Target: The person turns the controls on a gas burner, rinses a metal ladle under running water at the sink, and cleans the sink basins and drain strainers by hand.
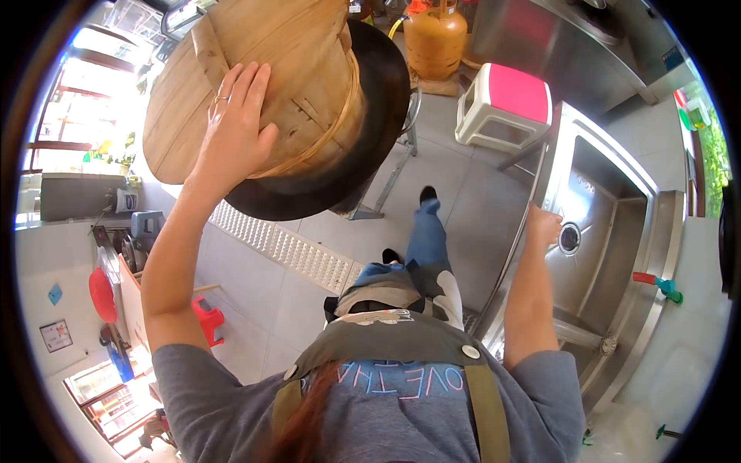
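My left hand (241, 123), with a ring on one finger, lies on a round wooden lid (174, 131), its fingers stretched out beside the lid's raised wooden crossbar (207, 50). The lid sits off-centre over a wooden steamer (328, 131), which stands in a large dark wok (382, 100). At the near rim of a stainless steel sink (617, 224), my right hand (543, 226) is closed into a fist. What its curled fingers hold, if anything, is hidden from here.
A pink-topped white stool (519, 92) stands ahead, near an orange gas cylinder (436, 38). Below the wok, a perforated drain cover (293, 245) crosses the tiled floor. A red stool (208, 320) is at left. A red and green hose end (656, 284) reaches over the sink.
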Motion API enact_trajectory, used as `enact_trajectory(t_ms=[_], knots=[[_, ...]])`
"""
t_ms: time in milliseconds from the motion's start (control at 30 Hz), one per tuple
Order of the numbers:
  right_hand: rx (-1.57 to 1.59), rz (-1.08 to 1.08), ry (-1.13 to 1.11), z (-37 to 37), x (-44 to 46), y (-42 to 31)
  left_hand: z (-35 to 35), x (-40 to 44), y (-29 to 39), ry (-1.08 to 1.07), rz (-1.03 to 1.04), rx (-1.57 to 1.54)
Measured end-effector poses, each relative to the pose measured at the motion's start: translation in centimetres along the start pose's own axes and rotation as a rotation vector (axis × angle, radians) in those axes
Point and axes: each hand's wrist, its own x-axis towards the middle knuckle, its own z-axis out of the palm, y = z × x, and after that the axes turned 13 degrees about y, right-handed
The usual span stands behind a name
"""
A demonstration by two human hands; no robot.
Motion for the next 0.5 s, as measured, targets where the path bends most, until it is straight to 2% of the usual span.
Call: enact_trajectory(t_ms=[267,500], knots=[[-0.013,-0.081,0.073,0.09,0.42,-0.57,0.66,-0.04,-0.11,0.052,0.027,0.131],[0.007,-0.101,0.048,0.07,0.18,-0.32,0.52,0.20,-0.21,0.063,0.016,0.074]])
